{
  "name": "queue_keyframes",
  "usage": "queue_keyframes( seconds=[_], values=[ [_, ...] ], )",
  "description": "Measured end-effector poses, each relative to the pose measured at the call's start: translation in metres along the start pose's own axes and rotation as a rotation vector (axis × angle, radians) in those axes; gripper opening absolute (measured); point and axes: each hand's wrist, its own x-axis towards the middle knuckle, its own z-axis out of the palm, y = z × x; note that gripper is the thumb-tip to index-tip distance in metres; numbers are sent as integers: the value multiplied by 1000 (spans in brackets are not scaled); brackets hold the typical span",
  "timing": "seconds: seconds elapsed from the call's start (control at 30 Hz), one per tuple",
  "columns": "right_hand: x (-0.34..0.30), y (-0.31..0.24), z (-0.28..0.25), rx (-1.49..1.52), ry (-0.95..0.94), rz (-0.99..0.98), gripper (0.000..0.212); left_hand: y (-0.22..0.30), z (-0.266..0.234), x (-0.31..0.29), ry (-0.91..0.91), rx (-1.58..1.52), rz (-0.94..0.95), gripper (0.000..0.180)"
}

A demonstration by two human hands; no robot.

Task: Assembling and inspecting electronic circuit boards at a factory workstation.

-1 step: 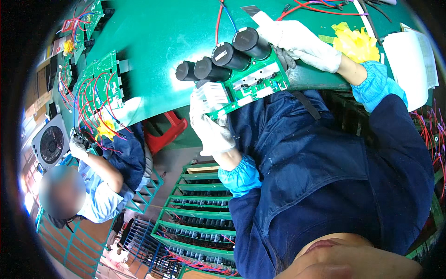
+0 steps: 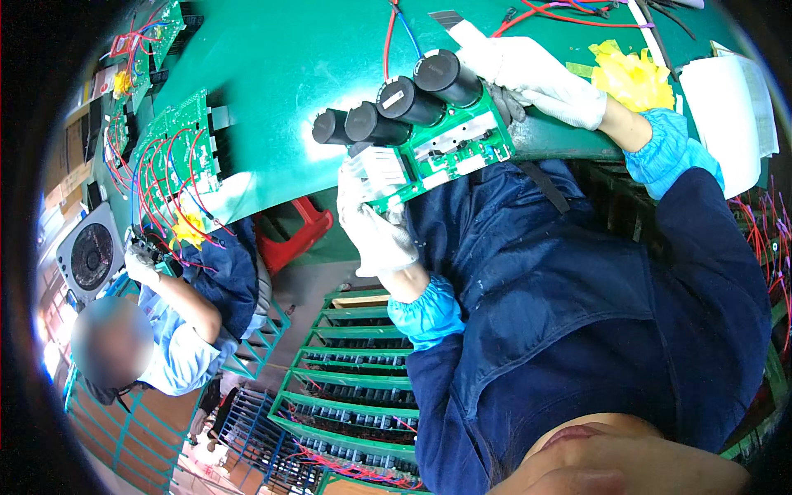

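Note:
A green circuit board (image 2: pixel 480 165) is held tilted in front of me, at the near edge of the green bench. Several large black cylindrical capacitors (image 2: pixel 402 101) stick out from its far side, and a silver finned heatsink (image 2: pixel 382 167) sits at its left end. My left hand (image 2: pixel 375 231), in a white glove, is closed around that left end. My right hand (image 2: pixel 549 82), also gloved, grips the right end beside the largest capacitor; some of its fingers are hidden behind the board. A flat strip with a grey tip (image 2: pixel 446 18) projects past the right hand's fingers.
Crumpled yellow material (image 2: pixel 631 76) and white sheets (image 2: pixel 726 115) lie on the right. Red and blue wires cross the far bench. Wired boards (image 2: pixel 177 148) occupy the left, where a co-worker (image 2: pixel 177 330) sits near a fan (image 2: pixel 91 254). A red stool (image 2: pixel 293 235) and green racks (image 2: pixel 355 371) stand below.

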Motion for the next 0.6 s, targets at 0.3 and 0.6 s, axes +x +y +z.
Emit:
queue_keyframes(
  seconds=[0.3,0.6],
  values=[
    [24,-39,-6,235,-45,288,46,-10,-21,2,-192,583,474,43],
    [27,-28,12,621,223,276,43,1,-5,-8,-102,240,194,46]
  ],
)
